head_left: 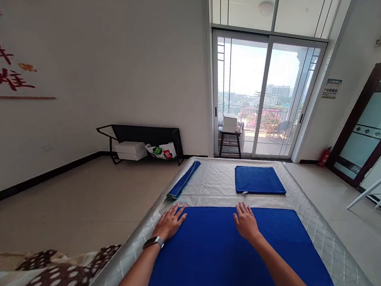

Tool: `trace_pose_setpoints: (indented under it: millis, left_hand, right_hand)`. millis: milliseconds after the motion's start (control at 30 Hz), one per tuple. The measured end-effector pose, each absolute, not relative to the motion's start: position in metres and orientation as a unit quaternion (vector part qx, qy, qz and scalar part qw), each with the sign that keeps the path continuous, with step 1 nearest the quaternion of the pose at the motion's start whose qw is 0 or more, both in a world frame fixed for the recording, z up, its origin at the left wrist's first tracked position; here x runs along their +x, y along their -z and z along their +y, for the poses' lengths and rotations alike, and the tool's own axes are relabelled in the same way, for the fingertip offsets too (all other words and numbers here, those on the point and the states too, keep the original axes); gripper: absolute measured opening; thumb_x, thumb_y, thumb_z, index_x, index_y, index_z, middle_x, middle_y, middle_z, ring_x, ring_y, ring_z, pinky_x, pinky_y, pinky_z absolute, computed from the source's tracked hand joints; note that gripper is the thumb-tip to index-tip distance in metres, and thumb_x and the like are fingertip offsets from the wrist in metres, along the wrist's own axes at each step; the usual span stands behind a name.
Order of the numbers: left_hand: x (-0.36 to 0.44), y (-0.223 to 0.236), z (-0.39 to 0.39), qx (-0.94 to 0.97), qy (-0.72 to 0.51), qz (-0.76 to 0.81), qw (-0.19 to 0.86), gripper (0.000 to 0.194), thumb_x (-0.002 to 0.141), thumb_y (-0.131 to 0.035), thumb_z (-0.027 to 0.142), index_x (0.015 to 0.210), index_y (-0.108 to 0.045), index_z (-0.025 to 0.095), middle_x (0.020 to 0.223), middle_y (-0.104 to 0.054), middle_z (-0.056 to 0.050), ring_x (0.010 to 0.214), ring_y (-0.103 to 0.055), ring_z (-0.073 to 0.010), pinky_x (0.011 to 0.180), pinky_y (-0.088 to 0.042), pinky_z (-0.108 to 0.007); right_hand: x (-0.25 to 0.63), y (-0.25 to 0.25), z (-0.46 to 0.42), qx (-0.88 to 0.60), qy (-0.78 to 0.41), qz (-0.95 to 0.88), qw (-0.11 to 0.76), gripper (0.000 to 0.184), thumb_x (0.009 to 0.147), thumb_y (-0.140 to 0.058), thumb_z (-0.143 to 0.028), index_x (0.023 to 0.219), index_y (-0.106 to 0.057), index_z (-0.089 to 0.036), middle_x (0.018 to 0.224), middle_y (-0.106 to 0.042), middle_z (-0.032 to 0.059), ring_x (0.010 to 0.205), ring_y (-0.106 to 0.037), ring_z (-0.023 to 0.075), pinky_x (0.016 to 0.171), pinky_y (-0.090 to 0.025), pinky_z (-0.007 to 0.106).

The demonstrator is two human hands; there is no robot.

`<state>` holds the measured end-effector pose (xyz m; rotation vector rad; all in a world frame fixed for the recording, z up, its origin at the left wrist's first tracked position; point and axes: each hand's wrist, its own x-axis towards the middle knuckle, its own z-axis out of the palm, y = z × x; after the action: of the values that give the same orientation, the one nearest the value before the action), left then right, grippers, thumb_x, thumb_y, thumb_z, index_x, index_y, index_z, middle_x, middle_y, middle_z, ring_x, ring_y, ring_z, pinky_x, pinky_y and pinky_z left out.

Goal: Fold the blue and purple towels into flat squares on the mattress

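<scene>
While flat, blue cloth (214, 248) beneath fingers (242, 210).

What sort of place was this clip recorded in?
Probably a bedroom, perhaps in lodgings rather than a private home: a blue cloth lies spread on a quilted mattress, sliding glass doors face what looks like a balcony, and a red fire extinguisher stands against the wall.

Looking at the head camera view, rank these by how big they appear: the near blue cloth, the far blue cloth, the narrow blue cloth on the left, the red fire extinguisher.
1. Near blue cloth
2. Far blue cloth
3. Narrow blue cloth
4. Red fire extinguisher, though it stands farther off, so its true rank is unsure.
</scene>
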<state>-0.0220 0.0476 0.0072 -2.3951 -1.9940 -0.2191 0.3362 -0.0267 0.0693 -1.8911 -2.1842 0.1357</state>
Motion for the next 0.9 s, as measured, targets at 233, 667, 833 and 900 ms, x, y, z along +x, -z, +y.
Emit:
trace_pose_setpoints:
  millis: [233, 667, 833, 900]
  left_hand:
    - [-0.017, -0.013, 0.043, -0.758, 0.057, -0.649, 0.005, 0.056, 0.100, -0.028, 0.047, 0.152, -0.036, 0.026, 0.160, -0.034, -0.010, 0.147, -0.029, -0.0261, 0.119, -0.022, -0.048]
    - [-0.020, -0.011, 0.045, -0.762, 0.064, -0.644, 0.015, 0.055, 0.100, -0.030, 0.044, 0.151, -0.038, 0.024, 0.157, -0.039, -0.011, 0.145, -0.033, -0.0271, 0.119, -0.025, -0.050]
    - [-0.019, -0.015, 0.043, -0.763, 0.068, -0.643, 0.010, 0.054, 0.099, -0.033, 0.042, 0.150, -0.040, 0.023, 0.158, -0.038, -0.011, 0.146, -0.033, -0.0277, 0.118, -0.026, -0.050]
    - [-0.017, -0.017, 0.042, -0.762, 0.066, -0.644, 0.004, 0.055, 0.099, -0.032, 0.042, 0.150, -0.040, 0.022, 0.158, -0.037, -0.012, 0.146, -0.032, -0.0277, 0.119, -0.025, -0.049]
  right_hand:
    - [0.275, -0.055, -0.022, -0.589, -0.126, -0.789, 0.117, 0.059, 0.100, -0.024, -0.045, 0.153, -0.035, -0.019, 0.161, -0.029, 0.0070, 0.150, -0.020, 0.0214, 0.121, -0.014, 0.042]
    - [0.536, -0.056, -0.060, -0.814, -0.050, -0.579, 0.024, 0.067, 0.098, -0.018, -0.041, 0.154, -0.025, -0.005, 0.162, -0.026, 0.0122, 0.150, -0.021, 0.0210, 0.121, -0.017, 0.042]
    - [0.555, -0.054, -0.064, -0.843, -0.024, -0.537, 0.025, 0.063, 0.098, -0.019, -0.035, 0.153, -0.031, -0.008, 0.159, -0.033, 0.0127, 0.148, -0.026, 0.0239, 0.120, -0.021, 0.045]
    - [0.540, -0.056, -0.061, -0.843, 0.021, -0.536, 0.037, 0.059, 0.096, -0.022, -0.027, 0.150, -0.038, -0.009, 0.157, -0.037, 0.0136, 0.148, -0.027, 0.0261, 0.119, -0.020, 0.049]
